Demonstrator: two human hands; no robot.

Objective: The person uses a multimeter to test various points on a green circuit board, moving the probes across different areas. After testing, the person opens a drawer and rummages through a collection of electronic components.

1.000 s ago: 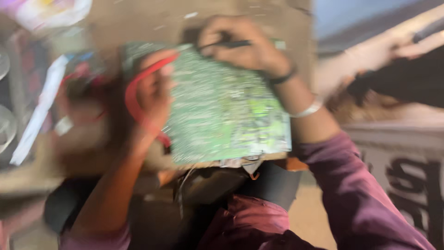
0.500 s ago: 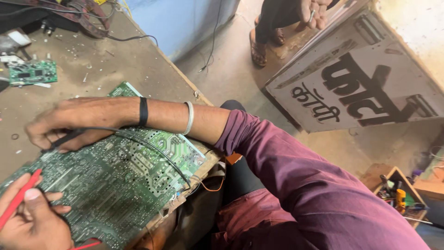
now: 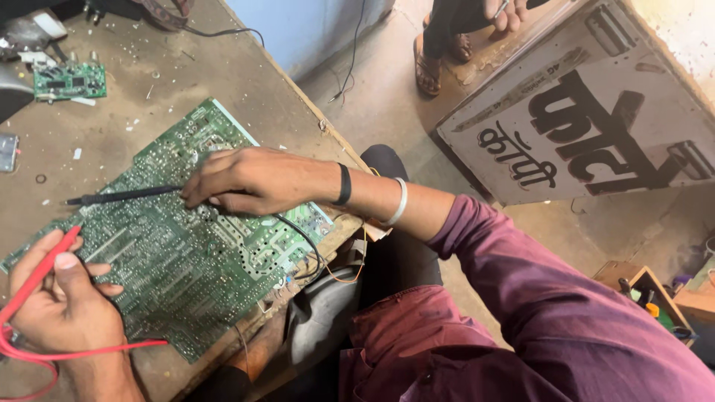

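Note:
A large green circuit board (image 3: 194, 260) lies solder side up on a worn brown workbench (image 3: 186, 82). My right hand (image 3: 249, 179) rests on the board and pinches a black test probe (image 3: 119, 196) whose tip points left across the solder joints. Its black lead (image 3: 302, 242) runs back over the board's near edge. My left hand (image 3: 63, 298) sits at the board's lower left corner and holds a red test probe (image 3: 41, 272), its tip touching the board's edge. The red lead (image 3: 82, 351) loops away below that hand.
A small green circuit board (image 3: 69, 80) and loose parts lie at the bench's far left. Another person's foot in a sandal (image 3: 430, 63) stands on the floor beyond the bench. A lettered signboard (image 3: 588, 112) leans at right. A box of small tools (image 3: 655, 298) sits lower right.
The view has swung and steadied. My right hand with the black probe has come further onto the board's middle, and my left hand with the red probe stays at the lower left corner.

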